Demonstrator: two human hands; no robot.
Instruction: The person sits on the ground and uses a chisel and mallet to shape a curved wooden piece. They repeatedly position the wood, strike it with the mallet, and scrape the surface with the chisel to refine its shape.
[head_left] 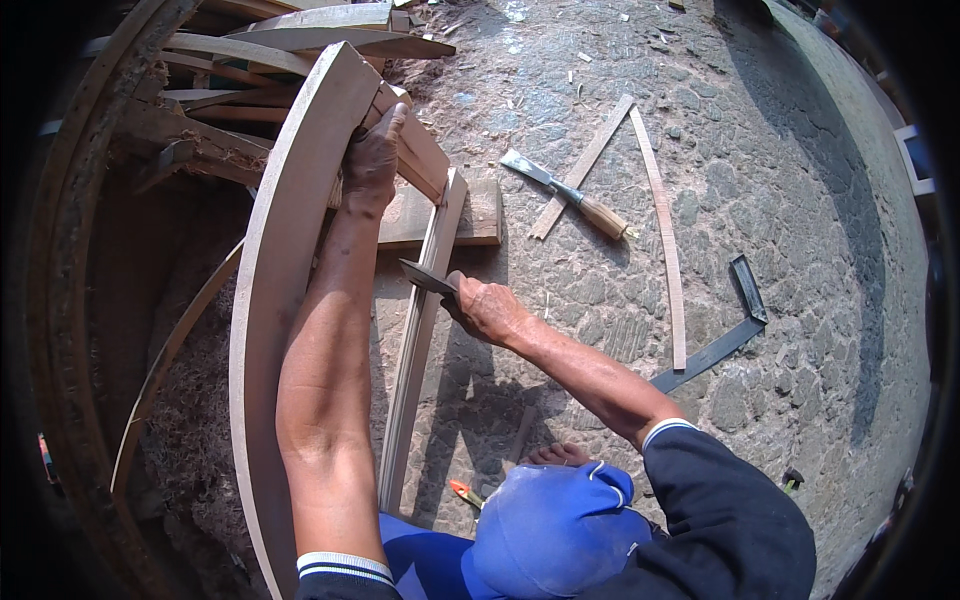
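The wooden frame (268, 265) is gripped by the left hand (374, 165); a blade (426, 277) is held by the right hand (490, 310) at the rail (415, 340) to its left. The rail could be gouged by excessive blade tilt.

No readable text or numbers; edges perhaps too dark.

Rough grey flr (800, 380), cracked, sunlit; lg dk shadow (850, 220) along R side.
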